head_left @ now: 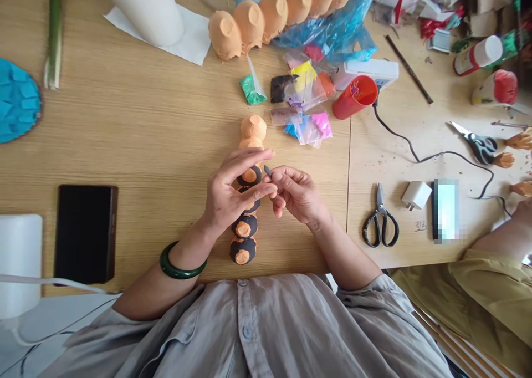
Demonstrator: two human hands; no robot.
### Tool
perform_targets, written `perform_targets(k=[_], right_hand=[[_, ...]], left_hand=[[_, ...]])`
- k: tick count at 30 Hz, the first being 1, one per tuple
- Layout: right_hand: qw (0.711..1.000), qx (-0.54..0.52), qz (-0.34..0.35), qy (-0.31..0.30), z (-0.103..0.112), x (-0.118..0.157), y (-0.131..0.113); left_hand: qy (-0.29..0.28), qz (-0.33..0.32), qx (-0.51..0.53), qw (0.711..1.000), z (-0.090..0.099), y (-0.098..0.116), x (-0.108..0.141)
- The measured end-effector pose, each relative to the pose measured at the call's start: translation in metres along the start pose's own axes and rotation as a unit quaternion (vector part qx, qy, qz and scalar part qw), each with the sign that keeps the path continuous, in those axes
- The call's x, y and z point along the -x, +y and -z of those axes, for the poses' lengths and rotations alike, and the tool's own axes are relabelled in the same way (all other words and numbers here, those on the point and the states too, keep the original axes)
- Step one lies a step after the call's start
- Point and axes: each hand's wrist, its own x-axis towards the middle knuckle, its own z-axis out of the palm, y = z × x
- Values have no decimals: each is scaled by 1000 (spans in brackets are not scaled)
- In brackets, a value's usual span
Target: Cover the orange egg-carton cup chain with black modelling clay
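Observation:
My right hand (295, 192) pinches a small dark piece of clay (267, 170) between thumb and fingertips. Close beside it, my left hand (228, 187) has its fingers stretched out and its thumb apart, with no object visible in it. Beneath both hands an orange egg-carton strip (253, 127) lies lengthwise on the table. Several of its nearer bumps carry black rings around orange tops, such as the nearest bump (243, 250). My left hand hides part of the strip's middle.
Clay packets (305, 78) lie beyond the strip, near a red cup (355, 98) and another orange carton strip (249, 23). Black-handled scissors (380, 217), a white plug (417, 194) and a phone (446, 209) are on the right. A black tablet (85, 234) lies left. Another person's arm (502, 231) rests at right.

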Motion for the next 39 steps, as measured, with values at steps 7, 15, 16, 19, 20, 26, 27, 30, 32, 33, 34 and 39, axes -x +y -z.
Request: perform_targets(k=[7,15,16,19,20,26,27,30,32,33,34,39], right_hand=[[999,1,-9,-37,-1,0,0],[1000,-3,-1,0,-1,0,-2],[1000,3,0,5,-1,0,-1],[1000,21,-1,12,-1,0,0],[1000,27,0,13,-1,0,0],[998,50,42,17,-1,0,2],[997,53,44,19,-1,0,2],[997,58,42,36,-2,0,1],[997,56,35,38,-2,1,0],[997,55,30,35,-2,1,0],[998,54,25,30,-2,1,0],[999,42,19,16,-2,0,3]], left_hand=[[20,-30,-51,998,-1,6,-3],[-2,-12,-27,1000,0,1,-2],[0,-7,-32,999,1,0,-2],[25,1,-53,998,3,1,-3],[34,2,-56,998,3,2,-3],[32,8,-17,999,1,2,-1],[26,12,-12,1000,1,2,-1],[13,25,-2,1000,1,0,-1],[13,28,-14,999,1,1,-2],[16,27,-23,999,1,1,-2],[22,23,-29,999,1,2,-2],[43,22,-24,999,0,3,-2]])
